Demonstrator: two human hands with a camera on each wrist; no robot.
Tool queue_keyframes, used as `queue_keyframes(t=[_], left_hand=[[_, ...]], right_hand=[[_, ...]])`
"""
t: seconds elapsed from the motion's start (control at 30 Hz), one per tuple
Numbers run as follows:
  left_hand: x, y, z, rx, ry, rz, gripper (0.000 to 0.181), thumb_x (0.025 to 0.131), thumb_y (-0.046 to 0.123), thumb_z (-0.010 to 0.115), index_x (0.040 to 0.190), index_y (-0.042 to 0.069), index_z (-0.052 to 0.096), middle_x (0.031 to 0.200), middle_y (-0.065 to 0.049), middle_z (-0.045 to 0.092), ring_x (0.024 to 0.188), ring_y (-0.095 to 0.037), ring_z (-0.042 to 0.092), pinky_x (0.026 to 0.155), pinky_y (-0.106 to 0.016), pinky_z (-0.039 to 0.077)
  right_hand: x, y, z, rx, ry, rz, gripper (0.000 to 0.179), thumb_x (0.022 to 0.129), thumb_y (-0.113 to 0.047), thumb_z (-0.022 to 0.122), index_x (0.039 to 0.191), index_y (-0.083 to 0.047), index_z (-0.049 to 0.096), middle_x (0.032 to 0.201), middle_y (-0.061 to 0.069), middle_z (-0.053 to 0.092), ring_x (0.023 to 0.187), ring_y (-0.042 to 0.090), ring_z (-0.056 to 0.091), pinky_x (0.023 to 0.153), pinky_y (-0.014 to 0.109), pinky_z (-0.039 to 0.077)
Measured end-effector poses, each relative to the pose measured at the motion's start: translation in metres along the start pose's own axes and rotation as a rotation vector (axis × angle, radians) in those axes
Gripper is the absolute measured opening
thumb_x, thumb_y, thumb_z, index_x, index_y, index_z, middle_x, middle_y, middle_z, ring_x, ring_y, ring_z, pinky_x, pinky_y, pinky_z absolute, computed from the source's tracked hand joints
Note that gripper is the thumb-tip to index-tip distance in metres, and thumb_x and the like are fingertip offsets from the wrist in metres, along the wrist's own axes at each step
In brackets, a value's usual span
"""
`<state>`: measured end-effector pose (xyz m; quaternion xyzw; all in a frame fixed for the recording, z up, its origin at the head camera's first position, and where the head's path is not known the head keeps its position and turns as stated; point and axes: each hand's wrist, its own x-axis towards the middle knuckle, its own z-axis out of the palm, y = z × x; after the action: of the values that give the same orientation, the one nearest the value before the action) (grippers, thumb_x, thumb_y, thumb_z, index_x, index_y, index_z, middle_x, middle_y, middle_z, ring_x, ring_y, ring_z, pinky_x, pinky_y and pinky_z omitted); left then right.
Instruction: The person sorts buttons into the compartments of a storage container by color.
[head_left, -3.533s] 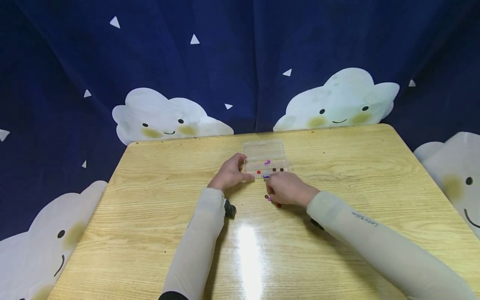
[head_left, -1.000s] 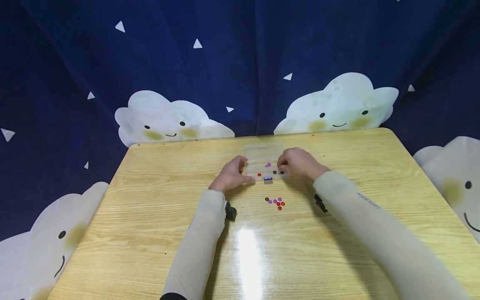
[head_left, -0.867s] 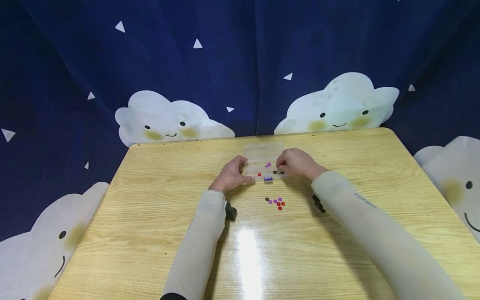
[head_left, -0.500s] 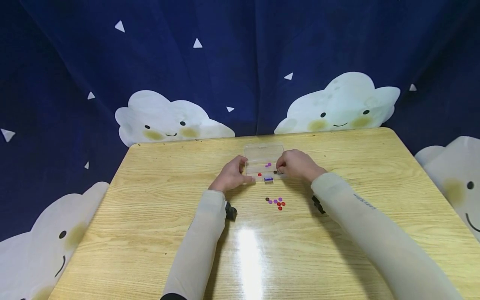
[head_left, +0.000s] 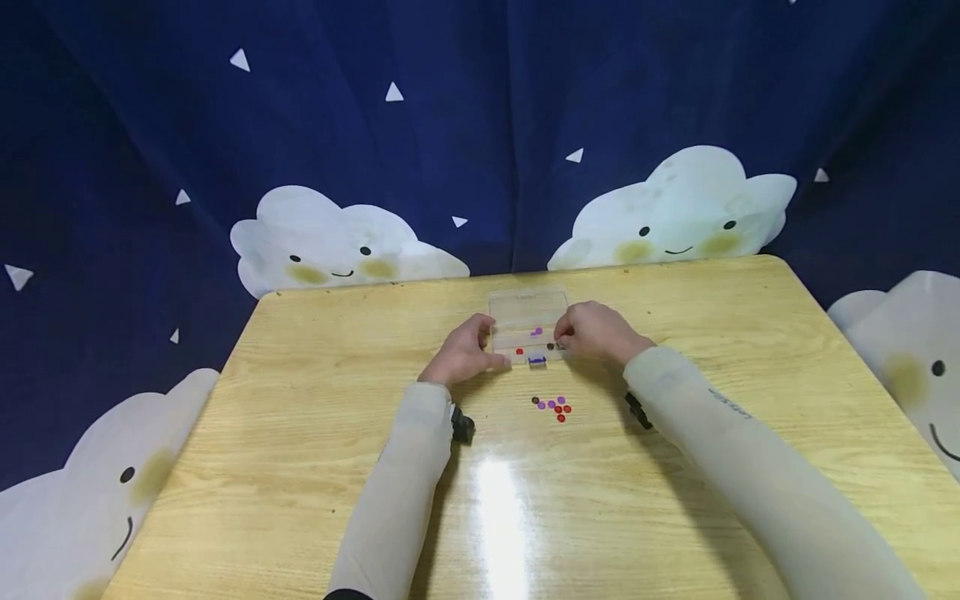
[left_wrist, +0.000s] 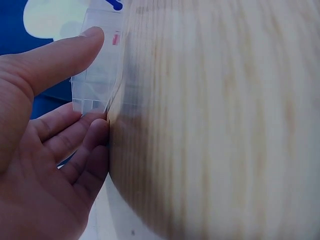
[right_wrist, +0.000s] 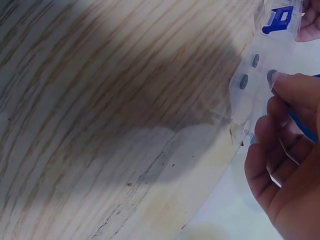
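Observation:
A clear plastic box (head_left: 528, 308) stands on the table with its lid raised at the back and a blue latch (head_left: 537, 361) in front. My left hand (head_left: 461, 350) holds its left end, thumb in front and fingers behind. Over its right part my right hand (head_left: 596, 329) pinches a small dark round piece (right_wrist: 271, 76) between thumb and fingertips. Inside the box are purple pieces (head_left: 537, 332), a red piece (head_left: 520, 352) and dark pieces (right_wrist: 243, 81). On the table before it lie a dark piece (head_left: 536, 400), purple discs (head_left: 551, 404) and red discs (head_left: 561, 418).
The wooden table (head_left: 315, 450) reaches back to a dark blue curtain (head_left: 487, 125) printed with clouds. A bright light reflection (head_left: 501, 517) falls between my forearms. Black wrist devices (head_left: 463, 429) sit under both sleeves.
From beside the loose discs in front of the box, my right hand has moved back to its right part, uncovering those discs. It has barely moved in the last second. The left hand stays put.

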<state>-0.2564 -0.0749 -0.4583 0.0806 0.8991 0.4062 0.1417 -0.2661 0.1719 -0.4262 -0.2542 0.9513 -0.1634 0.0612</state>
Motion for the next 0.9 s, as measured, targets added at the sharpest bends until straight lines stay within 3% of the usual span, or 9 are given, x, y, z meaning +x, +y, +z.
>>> queue_keyframes(t=[0.9], left_hand=[[0.0003,-0.002,0.0013,0.008,0.003,0.009,0.077,0.079,0.028,0.084,0.144,0.014,0.045,0.128,-0.007,0.056,0.11,-0.024,0.053,0.099,-0.041,0.046]], right_hand=[[0.0005,0.0015,0.0021,-0.012,0.011,-0.01,0.016,0.089,-0.011,0.065,0.093,-0.011,0.08,0.099,0.007,0.077,0.096,0.027,0.07,0.089,0.045,0.055]])
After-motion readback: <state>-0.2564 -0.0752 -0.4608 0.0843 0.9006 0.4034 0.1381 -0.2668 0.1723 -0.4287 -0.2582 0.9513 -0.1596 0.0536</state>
